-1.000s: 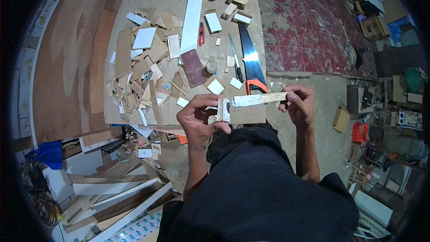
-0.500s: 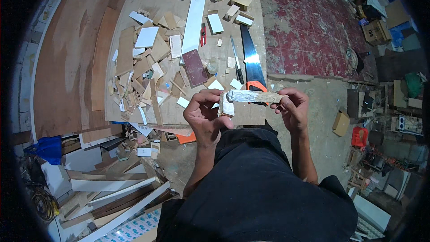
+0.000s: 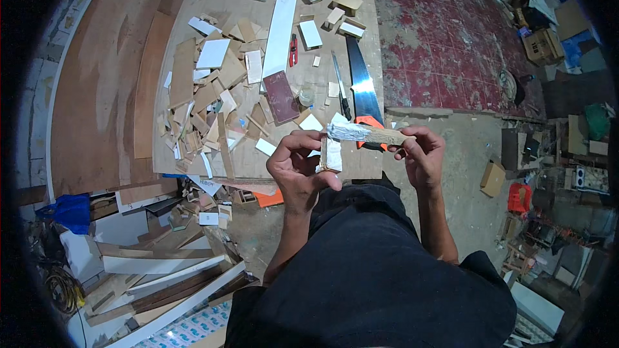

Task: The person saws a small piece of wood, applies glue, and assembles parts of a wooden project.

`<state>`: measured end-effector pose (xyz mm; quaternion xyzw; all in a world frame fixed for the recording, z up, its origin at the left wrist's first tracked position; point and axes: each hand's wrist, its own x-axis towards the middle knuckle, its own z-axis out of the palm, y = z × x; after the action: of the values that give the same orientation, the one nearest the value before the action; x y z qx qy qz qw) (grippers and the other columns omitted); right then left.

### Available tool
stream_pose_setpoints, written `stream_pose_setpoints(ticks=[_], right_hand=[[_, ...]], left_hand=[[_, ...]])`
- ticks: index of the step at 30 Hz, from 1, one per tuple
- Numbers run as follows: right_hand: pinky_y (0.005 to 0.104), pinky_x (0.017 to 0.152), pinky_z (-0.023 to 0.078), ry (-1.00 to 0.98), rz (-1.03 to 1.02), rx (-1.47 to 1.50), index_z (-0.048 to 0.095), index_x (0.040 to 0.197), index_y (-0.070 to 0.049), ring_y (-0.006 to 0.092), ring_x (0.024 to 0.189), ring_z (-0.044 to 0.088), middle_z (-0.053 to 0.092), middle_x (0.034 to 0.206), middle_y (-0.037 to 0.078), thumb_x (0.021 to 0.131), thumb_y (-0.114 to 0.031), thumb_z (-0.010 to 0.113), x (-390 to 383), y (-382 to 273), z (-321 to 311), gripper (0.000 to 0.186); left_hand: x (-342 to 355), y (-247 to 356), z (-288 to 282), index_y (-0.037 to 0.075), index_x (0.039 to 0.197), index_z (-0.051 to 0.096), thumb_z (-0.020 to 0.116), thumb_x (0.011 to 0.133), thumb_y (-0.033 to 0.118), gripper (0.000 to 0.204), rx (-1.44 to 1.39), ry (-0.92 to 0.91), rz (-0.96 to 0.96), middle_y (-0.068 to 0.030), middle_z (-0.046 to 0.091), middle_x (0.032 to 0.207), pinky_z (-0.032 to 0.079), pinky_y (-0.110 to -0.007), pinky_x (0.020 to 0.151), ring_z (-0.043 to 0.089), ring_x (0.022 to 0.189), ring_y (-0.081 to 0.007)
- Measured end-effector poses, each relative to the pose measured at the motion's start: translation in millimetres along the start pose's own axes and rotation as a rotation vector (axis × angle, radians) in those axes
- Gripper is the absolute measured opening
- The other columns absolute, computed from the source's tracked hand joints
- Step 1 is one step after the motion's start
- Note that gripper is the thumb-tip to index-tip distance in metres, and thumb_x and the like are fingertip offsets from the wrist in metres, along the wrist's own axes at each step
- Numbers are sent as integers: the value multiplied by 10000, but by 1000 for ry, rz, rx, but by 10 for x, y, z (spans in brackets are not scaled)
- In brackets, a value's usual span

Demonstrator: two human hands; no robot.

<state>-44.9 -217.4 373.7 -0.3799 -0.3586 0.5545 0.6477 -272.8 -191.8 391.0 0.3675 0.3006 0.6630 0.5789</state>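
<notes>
Item: short pale wooden strip, one end faced in white laminate (image 3: 364, 133), held level above the near edge of the plywood bench (image 3: 322, 13).

Left hand (image 3: 298, 171): pinches a small white-faced offcut (image 3: 331, 154) against the strip's left end.

Right hand (image 3: 422, 154): fingertips pinch the strip's bare wood end.

Progress, judged: pieces being fitted together, not yet set down. An orange-handled handsaw (image 3: 362, 87) and scattered offcuts lie unused.

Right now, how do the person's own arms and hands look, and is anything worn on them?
Both forearms are bare, with no sleeves in view. The left hand and the right hand wear no gloves; I can make out no watch or ring. Below them the person wears dark clothing.
</notes>
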Motion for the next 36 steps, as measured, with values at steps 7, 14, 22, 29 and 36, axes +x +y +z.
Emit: stream_pose_setpoints(ticks=[7, 14, 22, 29, 36], right_hand=[[292, 616, 562, -5, -9, -21, 628, 1047, 33, 230, 755, 698, 684, 907, 176, 880, -68, 652, -36, -50, -1, 197], [283, 584, 540, 7, -25, -20, 624, 1020, 39, 229, 717, 688, 677, 907, 175, 855, -77, 670, -133, -35, 30, 208], [278, 576, 551, 12, -1, -32, 629, 1016, 30, 223, 708, 689, 685, 927, 173, 867, -96, 671, -161, -55, 23, 200], [279, 585, 558, 38, -10, -32, 634, 1016, 28, 220, 702, 690, 688, 902, 174, 869, -106, 672, -149, -52, 67, 203], [278, 581, 559, 18, 18, -72, 637, 1014, 30, 224, 705, 698, 686, 901, 173, 870, -103, 677, -162, -20, 89, 200]], left_hand=[[-29, -15, -59, 7, 992, 586, 966, 466, 299, 711, -7, 5, 3, -108, 618, 1055, 564, -309, 852, 633, 999, -174], [-103, 20, -64, 16, 969, 599, 957, 478, 286, 665, 30, 23, -20, -106, 627, 1052, 582, -263, 782, 628, 975, -153], [-105, 4, -99, 29, 980, 592, 960, 489, 284, 664, -46, -17, 10, -102, 635, 1055, 550, -282, 833, 635, 977, -157], [-65, -52, -146, 29, 992, 590, 965, 501, 260, 659, -129, -57, 1, -111, 641, 1059, 537, -298, 845, 639, 978, -167], [-32, -67, -160, 24, 999, 585, 962, 510, 258, 661, -148, -58, 10, -116, 644, 1066, 535, -301, 850, 639, 975, -162]])
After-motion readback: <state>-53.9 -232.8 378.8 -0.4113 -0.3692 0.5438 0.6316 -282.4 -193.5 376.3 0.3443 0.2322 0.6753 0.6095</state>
